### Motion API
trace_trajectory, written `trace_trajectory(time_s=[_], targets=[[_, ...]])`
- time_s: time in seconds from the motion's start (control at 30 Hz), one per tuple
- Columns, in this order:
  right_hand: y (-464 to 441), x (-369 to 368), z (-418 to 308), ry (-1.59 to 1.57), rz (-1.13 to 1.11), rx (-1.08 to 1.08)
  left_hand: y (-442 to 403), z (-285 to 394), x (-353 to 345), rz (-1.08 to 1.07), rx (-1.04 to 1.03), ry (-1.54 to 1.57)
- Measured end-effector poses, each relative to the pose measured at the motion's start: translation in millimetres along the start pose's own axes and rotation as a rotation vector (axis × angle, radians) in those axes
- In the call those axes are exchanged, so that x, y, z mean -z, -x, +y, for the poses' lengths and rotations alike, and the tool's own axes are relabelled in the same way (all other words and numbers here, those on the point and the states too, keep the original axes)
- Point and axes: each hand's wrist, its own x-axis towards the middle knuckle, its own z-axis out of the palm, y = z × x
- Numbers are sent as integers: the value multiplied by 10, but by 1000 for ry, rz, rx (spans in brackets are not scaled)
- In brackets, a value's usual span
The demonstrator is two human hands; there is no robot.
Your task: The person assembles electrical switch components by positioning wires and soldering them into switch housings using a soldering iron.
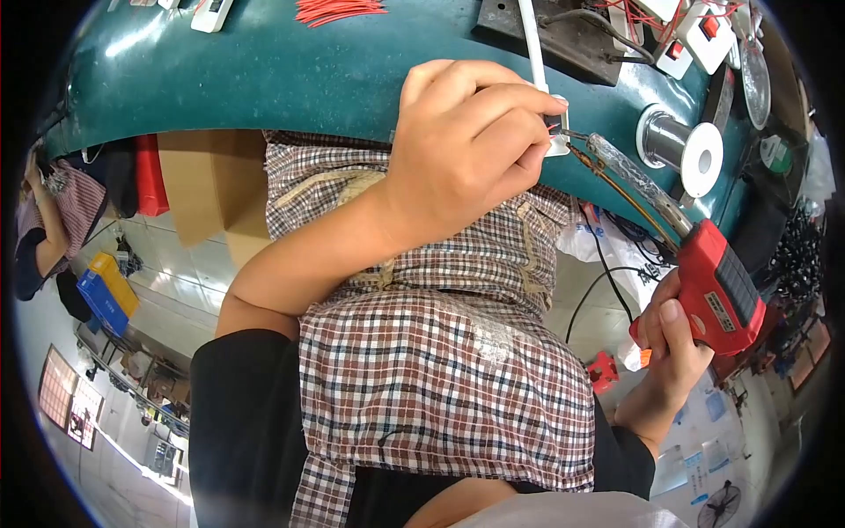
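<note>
My right hand (673, 339) is wrapped round the handle of a red soldering gun (722, 290). The gun's long metal barrel (638, 180) points up and left, its tip close to the fingertips of my left hand (475, 141). Those fingertips are pinched at a small white part (559, 148) with a dark piece on it, at the table's front edge. A white cable (533, 44) runs up from there. What exactly the left fingers grip is partly hidden by them.
On the green table (220, 79) lie red wires (339, 10), a solder spool (678, 148), a dark metal block (572, 40) and white switch pieces (704, 35). Black cables (607, 282) hang below the edge. Another person (57, 220) is at the far left.
</note>
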Motion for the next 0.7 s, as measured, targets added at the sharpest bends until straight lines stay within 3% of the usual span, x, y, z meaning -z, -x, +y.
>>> trace_trajectory(time_s=[0.2, 0.27, 0.37, 0.7], targets=[[7, -69, -40, 38, 4, 16, 24, -16, -20, 19, -23, 0], [-11, -192, -67, 87, 72, 130, 24, -17, -23, 21, -22, 1], [5, -20, -43, 36, -26, 59, 23, -14, -17, 18, -24, -3], [23, -45, -84, 64, -6, 18, 52, -29, -19, 7, -41, -3]])
